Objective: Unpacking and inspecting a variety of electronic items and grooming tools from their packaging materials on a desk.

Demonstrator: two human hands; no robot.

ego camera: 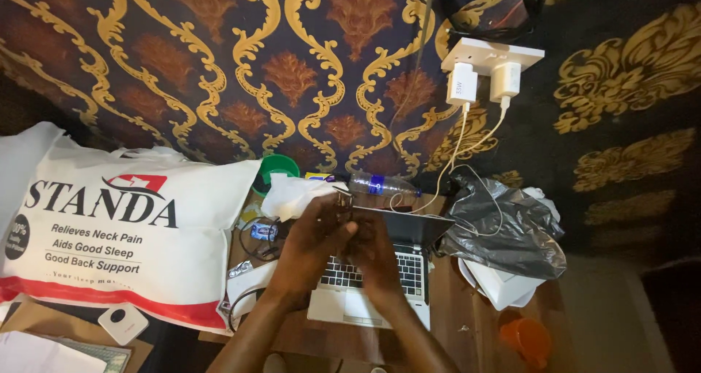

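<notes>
Both hands meet above the open laptop (380, 271). The left hand (314, 243) and right hand (376, 252) pinch a small dark object (343, 206), too dim to identify, between curled, pressed-together fingertips. Its long axis runs roughly upright, pointing away from the person toward the plastic bottle (380, 185).

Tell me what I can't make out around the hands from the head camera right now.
- Small dark thing between the left hand and right hand: too small and dim, fingers cover it.
- Laptop screen: seen nearly edge-on; hands hide part of the keyboard.
- Contents of the black plastic bag: hidden by the bag.
- Orange cup: inside too blurred to tell.
</notes>
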